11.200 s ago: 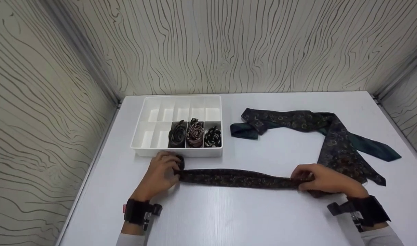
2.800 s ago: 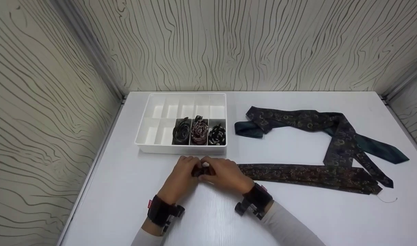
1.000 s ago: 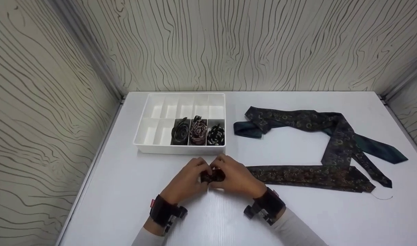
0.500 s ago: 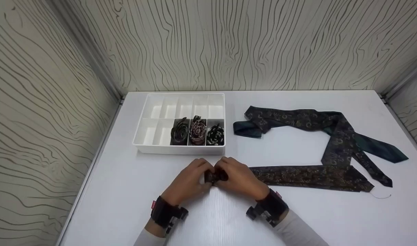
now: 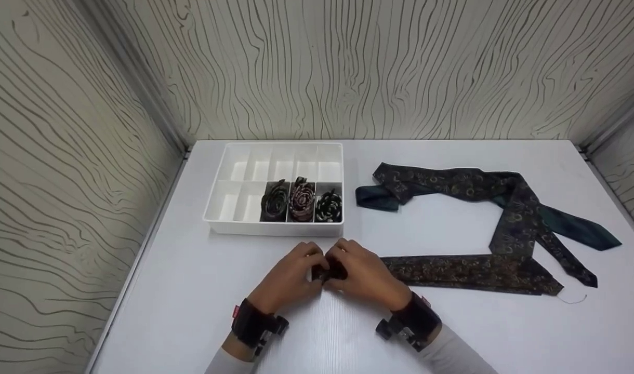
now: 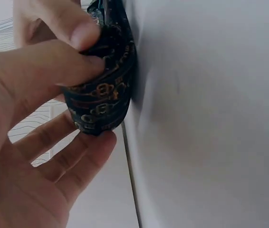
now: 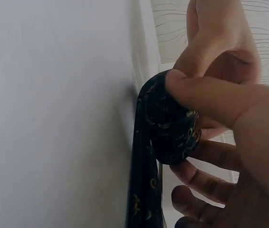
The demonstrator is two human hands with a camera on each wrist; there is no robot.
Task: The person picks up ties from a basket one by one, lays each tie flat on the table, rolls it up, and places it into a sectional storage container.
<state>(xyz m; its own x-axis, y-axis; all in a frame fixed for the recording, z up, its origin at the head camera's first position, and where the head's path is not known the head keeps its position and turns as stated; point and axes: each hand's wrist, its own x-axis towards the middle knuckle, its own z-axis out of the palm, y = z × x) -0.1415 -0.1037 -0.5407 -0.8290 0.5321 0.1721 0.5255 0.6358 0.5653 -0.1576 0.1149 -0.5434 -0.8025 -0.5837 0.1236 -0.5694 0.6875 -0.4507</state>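
A dark necktie with a small brownish pattern lies on the white table, its flat wide part (image 5: 462,271) stretching off to the right. Its other end is wound into a roll, mostly covered by the fingers in the head view. Thumb and fingers of my left hand (image 5: 291,272) hold the roll (image 6: 101,107) from the left. From the right, my right hand (image 5: 366,272) grips it too, thumb on the rolled layers. In the right wrist view the roll (image 7: 170,126) stands on edge on the table, the flat strip running out from under it.
A white divided box (image 5: 273,228) stands behind the hands. Three rolled ties fill its front right compartments, including a reddish one (image 5: 301,202). To the right lie another patterned tie (image 5: 452,183) and a dark green tie (image 5: 582,226), overlapping. A loose thread (image 5: 574,301) trails off the held tie's tip.
From wide apart, my hands have come together at the roll. The roll has travelled right and the flat part of the necktie is shorter, its wide tip having shifted slightly left.
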